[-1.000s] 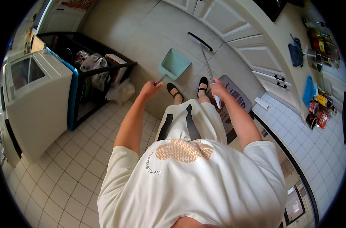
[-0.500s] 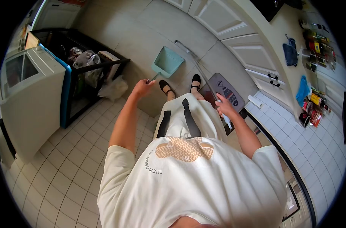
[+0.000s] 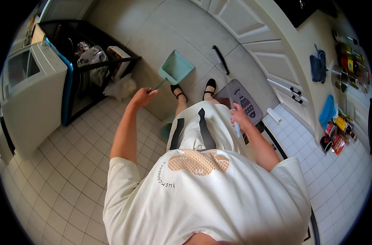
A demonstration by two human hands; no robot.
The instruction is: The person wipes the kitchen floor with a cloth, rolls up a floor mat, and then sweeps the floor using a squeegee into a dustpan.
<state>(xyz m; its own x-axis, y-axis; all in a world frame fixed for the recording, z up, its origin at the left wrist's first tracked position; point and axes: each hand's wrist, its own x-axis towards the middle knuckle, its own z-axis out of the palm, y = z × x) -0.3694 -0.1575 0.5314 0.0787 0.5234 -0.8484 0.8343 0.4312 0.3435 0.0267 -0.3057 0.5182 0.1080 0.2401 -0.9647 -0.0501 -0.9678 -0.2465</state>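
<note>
My left hand is closed round the handle of a pale green dustpan, whose pan rests on the grey floor in front of my feet. In my right hand is the handle of a broom, its fingers wrapped round it near the light blue grip. The broom's dark bristle head lies on the floor to the right of the dustpan, apart from it. The broom's pole is blurred between head and hand.
A grey mat with a fish pattern lies right of my feet. On the left stand a black rack with plastic bags and a white appliance. White cabinets line the right. A green bin shows beside my left leg.
The dustpan and my left hand have shifted a little left and nearer to me. The broom head has swung and turned, now pointing more toward my feet.
</note>
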